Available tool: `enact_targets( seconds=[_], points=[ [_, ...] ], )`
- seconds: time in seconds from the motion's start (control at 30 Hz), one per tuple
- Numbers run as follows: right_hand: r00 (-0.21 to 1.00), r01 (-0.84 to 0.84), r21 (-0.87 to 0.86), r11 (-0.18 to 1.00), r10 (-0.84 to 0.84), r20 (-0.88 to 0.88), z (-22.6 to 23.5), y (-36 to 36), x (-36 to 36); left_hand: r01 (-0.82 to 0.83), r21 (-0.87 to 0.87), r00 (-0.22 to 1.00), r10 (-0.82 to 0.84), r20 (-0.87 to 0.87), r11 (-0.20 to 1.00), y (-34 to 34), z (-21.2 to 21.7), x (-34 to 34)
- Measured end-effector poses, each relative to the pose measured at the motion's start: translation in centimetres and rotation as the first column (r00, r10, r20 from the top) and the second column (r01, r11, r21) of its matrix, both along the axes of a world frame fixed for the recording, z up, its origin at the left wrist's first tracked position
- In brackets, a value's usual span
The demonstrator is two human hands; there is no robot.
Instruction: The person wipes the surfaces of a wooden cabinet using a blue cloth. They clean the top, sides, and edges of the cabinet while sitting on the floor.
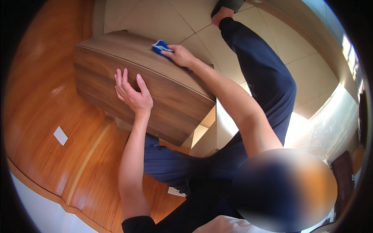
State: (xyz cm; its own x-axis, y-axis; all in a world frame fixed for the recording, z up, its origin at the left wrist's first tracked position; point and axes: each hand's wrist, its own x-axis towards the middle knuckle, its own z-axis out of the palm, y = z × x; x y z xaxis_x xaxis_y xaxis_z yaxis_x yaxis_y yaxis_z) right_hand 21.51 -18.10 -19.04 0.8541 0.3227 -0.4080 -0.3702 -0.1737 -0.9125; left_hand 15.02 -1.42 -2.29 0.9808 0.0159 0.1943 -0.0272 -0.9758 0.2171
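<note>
Pale tiled floor (pixel 295 46) behind, glossy orange wood panelling (pixel 42 89) to the left with a small white plate (pixel 60 136) set in it.

Right fingers (pixel 168 53): curled narrow, pinching a blue cloth (pixel 161 46) down onto the top of a brown wooden cabinet (pixel 171 97), near its far edge. Cloth bunched small, mostly ahead of the fingertips. Right hand (pixel 180 55) low over the top, wrist nearly level, forearm stretched long from the lower right.

Left fingers (pixel 121 79): straight, close together, thumb spread wide; holding nothing. Left hand (pixel 134 95) pressed flat against the cabinet's front face, just below the top edge, well apart from the cloth. Forearm rising from the lower edge.

Beyond the arms: dark blue trouser leg (pixel 260 66) extended past the cabinet's right side, foot (pixel 222 14) on the tiles.

Judgement on wiping well: better with the cloth opened out under the whole palm than pinched at the tips, for more contact per stroke. Overlapping passes along the grain, edge to edge, with even, light pressure. Flat left palm looks useful as a brace against the push of each stroke. Far corner and back edge likely easiest to miss at full reach.
</note>
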Motion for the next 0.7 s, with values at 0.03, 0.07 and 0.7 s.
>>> enact_targets(
  seconds=[0.03,0.07,0.7],
  points=[
    [0.999,-0.032,-0.045,0.998,0.03,-0.026,-2.1,-1.0,-0.8,-0.001,0.0,1.0,0.001,-0.019,1.0,-0.1,0.1,0.0],
    [0.993,-0.025,-0.066,0.998,0.017,-0.119,-4.3,-1.9,-2.0,-0.002,0.001,0.999,0.002,-0.033,1.0,-0.3,0.2,-0.1],
    [0.984,0.032,0.137,0.99,-0.055,0.172,7.7,11.9,9.6,0.009,0.013,0.998,-0.009,-0.054,1.0,0.2,0.4,-0.1]
  ],
)
